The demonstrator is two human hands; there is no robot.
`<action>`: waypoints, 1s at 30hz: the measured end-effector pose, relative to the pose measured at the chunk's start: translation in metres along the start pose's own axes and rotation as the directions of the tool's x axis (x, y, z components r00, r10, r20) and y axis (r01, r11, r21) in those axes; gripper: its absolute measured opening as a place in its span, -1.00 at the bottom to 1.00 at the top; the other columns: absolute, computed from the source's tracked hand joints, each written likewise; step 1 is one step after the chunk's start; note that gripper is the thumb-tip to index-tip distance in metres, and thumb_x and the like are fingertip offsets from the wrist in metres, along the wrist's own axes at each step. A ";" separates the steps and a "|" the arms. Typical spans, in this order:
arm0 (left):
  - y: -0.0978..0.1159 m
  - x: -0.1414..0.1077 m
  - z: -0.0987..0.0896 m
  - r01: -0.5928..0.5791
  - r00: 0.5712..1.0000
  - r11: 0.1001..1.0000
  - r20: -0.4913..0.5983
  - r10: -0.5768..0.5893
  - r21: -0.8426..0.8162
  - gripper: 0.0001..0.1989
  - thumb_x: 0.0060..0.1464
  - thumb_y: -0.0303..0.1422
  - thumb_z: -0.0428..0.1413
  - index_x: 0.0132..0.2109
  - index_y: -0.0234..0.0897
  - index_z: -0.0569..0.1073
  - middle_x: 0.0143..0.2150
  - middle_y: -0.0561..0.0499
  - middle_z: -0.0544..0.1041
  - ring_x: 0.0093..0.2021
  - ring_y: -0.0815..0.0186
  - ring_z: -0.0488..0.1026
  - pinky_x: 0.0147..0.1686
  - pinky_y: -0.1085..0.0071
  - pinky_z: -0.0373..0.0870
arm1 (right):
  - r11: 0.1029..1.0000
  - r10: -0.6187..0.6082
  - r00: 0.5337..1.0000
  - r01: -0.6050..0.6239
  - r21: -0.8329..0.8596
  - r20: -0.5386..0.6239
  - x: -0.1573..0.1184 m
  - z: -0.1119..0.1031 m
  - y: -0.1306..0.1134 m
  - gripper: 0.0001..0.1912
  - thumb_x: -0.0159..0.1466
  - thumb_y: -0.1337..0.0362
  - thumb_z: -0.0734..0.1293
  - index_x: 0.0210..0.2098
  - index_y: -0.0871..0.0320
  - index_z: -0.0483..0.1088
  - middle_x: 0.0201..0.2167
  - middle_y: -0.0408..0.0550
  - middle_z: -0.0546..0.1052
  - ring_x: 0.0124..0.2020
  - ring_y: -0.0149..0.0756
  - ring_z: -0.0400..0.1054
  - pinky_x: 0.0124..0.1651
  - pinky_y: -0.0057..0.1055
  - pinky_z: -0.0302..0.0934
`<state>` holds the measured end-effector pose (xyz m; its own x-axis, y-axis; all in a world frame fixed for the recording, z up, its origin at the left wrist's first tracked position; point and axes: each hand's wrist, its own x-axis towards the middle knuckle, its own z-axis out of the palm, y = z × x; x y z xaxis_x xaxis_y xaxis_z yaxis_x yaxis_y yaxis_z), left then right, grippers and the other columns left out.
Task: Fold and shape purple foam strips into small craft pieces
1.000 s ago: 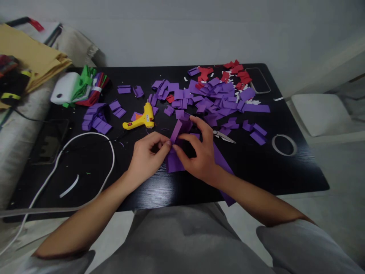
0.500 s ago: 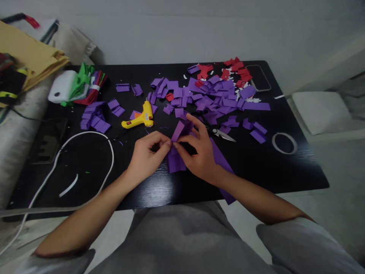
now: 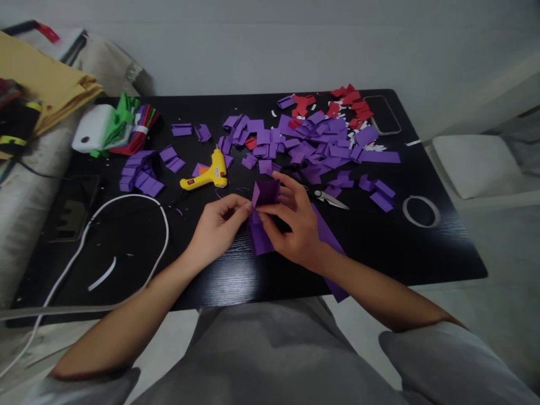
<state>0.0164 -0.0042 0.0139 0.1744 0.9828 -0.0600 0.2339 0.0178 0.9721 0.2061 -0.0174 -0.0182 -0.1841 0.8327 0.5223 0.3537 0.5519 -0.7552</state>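
Pinching the folded purple paper [image 3: 266, 192] at its left edge, our left hand [image 3: 217, 226] has thumb and forefinger closed on it. Our right hand [image 3: 294, 228] clamps the same paper from the other side, thumb below and forefinger above, with the remaining fingers raised and curved behind. We hold it near the front middle of the black table [image 3: 392, 247], its upper part folded up like an open box and a flap hanging below our fingers.

Beyond our left hand lies the yellow glue gun [image 3: 206, 173], with a white label [image 3: 217, 172] on its body (the print is too small for us to read). Scissors [image 3: 331, 199] lie just beyond our right hand, and a long purple strip [image 3: 329, 233] passes under our right forearm. Farther back we see heaped purple pieces [image 3: 314, 138], red pieces [image 3: 351, 100] and what seems to be a phone [image 3: 382, 116].
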 end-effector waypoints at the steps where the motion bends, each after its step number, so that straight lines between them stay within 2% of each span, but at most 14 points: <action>1: 0.000 0.001 0.000 0.017 1.000 0.999 0.004 -0.017 -0.031 -0.78 0.19 -0.22 0.20 -0.33 -0.27 0.59 -0.49 0.09 0.44 -0.47 0.37 0.29 -0.41 0.42 0.25 | 1.000 0.013 1.000 -0.013 0.010 0.010 0.000 0.000 0.000 -0.81 0.39 0.34 0.39 -0.08 -0.04 0.61 0.43 0.03 0.26 0.30 -0.02 0.41 0.29 0.05 0.44; 5: 0.001 0.002 -0.002 0.071 0.997 0.989 0.029 -0.068 -0.129 -0.77 0.17 -0.20 0.23 -0.35 -0.27 0.58 -0.45 0.06 0.47 -0.44 0.35 0.34 -0.40 0.42 0.30 | 0.999 0.033 0.999 -0.034 0.029 0.037 0.002 -0.002 -0.001 -0.78 0.39 0.32 0.39 -0.04 -0.06 0.62 0.39 0.04 0.32 0.22 -0.05 0.46 0.25 0.05 0.47; 8: 0.003 0.001 -0.003 0.085 0.995 0.981 0.065 -0.074 -0.172 -0.83 0.12 -0.25 0.27 -0.31 -0.26 0.58 -0.40 0.05 0.53 -0.40 0.34 0.41 -0.33 0.41 0.37 | 1.000 0.016 1.000 -0.016 0.016 0.025 0.004 -0.003 -0.003 -0.78 0.40 0.33 0.38 -0.04 -0.02 0.63 0.34 0.09 0.38 0.14 -0.10 0.51 0.21 0.00 0.49; 10: 0.004 0.000 -0.002 0.079 0.995 0.976 0.079 -0.064 -0.202 -0.85 0.08 -0.29 0.31 -0.24 -0.26 0.59 -0.34 0.04 0.57 -0.34 0.33 0.47 -0.26 0.41 0.43 | 1.000 -0.002 1.000 0.002 0.009 0.012 0.005 -0.003 -0.002 -0.78 0.40 0.34 0.37 -0.04 0.01 0.64 0.32 0.12 0.40 0.08 -0.13 0.53 0.18 -0.05 0.51; 13: 0.000 -0.002 0.000 0.004 1.000 0.973 0.026 0.002 -0.230 -0.69 0.06 -0.32 0.36 -0.04 -0.24 0.54 -0.27 0.05 0.59 -0.27 0.33 0.52 -0.18 0.41 0.48 | 1.000 -0.004 1.000 0.004 -0.013 0.005 0.004 -0.001 0.001 -0.79 0.41 0.33 0.38 -0.04 0.02 0.64 0.30 0.12 0.41 0.01 -0.18 0.56 0.15 -0.08 0.53; 15: -0.004 -0.003 0.002 -0.084 0.996 0.980 -0.044 0.077 -0.180 -0.60 0.09 -0.31 0.37 0.05 -0.20 0.47 -0.25 0.07 0.58 -0.26 0.34 0.53 -0.18 0.41 0.48 | 1.000 -0.011 1.000 0.010 -0.028 -0.006 0.003 0.001 0.003 -0.80 0.41 0.33 0.39 -0.04 0.03 0.63 0.29 0.11 0.43 -0.01 -0.19 0.56 0.13 -0.08 0.54; 19: -0.009 -0.008 0.005 -0.233 0.962 0.968 -0.124 0.244 0.095 -0.56 0.17 -0.29 0.36 0.11 -0.16 0.39 -0.20 0.06 0.61 -0.24 0.33 0.57 -0.15 0.39 0.51 | 0.998 -0.053 0.999 0.052 -0.028 -0.008 0.002 0.004 0.007 -0.85 0.41 0.36 0.38 -0.11 0.06 0.60 0.28 0.10 0.44 -0.04 -0.21 0.58 0.08 -0.12 0.57; 23: -0.008 -0.010 0.006 -0.268 0.938 0.919 -0.137 0.317 0.291 -0.71 0.29 -0.30 0.23 0.09 -0.17 0.38 -0.24 0.07 0.62 -0.26 0.33 0.60 -0.33 0.47 0.47 | 0.998 -0.055 0.998 0.054 -0.011 -0.006 0.002 0.005 0.005 -0.87 0.39 0.39 0.39 -0.12 0.05 0.54 0.25 0.08 0.46 -0.03 -0.21 0.59 0.13 -0.11 0.54; 26: -0.006 -0.010 0.005 -0.262 0.933 0.904 -0.151 0.327 0.337 -0.79 0.31 -0.35 0.17 0.05 -0.19 0.39 -0.28 0.08 0.61 -0.30 0.34 0.60 -0.43 0.51 0.40 | 0.986 0.029 0.999 -0.025 0.164 -0.024 0.002 0.007 0.002 -0.76 0.34 0.39 0.45 -0.06 0.03 0.41 0.26 0.09 0.44 0.08 -0.17 0.56 0.10 -0.15 0.56; 28: -0.007 -0.009 0.003 -0.243 0.937 0.906 -0.157 0.311 0.346 -0.78 0.29 -0.37 0.18 0.05 -0.19 0.41 -0.24 0.06 0.63 -0.31 0.35 0.60 -0.43 0.51 0.41 | 0.936 0.159 0.987 -0.147 0.321 -0.012 0.002 0.009 0.003 -0.62 0.29 0.35 0.50 -0.02 0.00 0.30 0.23 0.06 0.45 0.06 -0.21 0.57 0.07 -0.19 0.57; 30: -0.009 -0.009 0.002 -0.220 0.945 0.915 -0.159 0.286 0.337 -0.75 0.26 -0.37 0.19 0.07 -0.18 0.43 -0.18 0.04 0.65 -0.30 0.35 0.61 -0.40 0.50 0.43 | 0.869 0.294 0.954 -0.292 0.399 0.059 0.004 0.010 0.004 -0.52 0.24 0.30 0.55 0.00 0.00 0.25 0.08 -0.01 0.53 -0.03 -0.25 0.60 0.05 -0.21 0.56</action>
<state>0.0145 -0.0134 0.0056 0.0800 0.9631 0.2571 0.4983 -0.2620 0.8265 0.1980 -0.0116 -0.0233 -0.1261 0.9592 0.2529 -0.0047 0.2543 -0.9671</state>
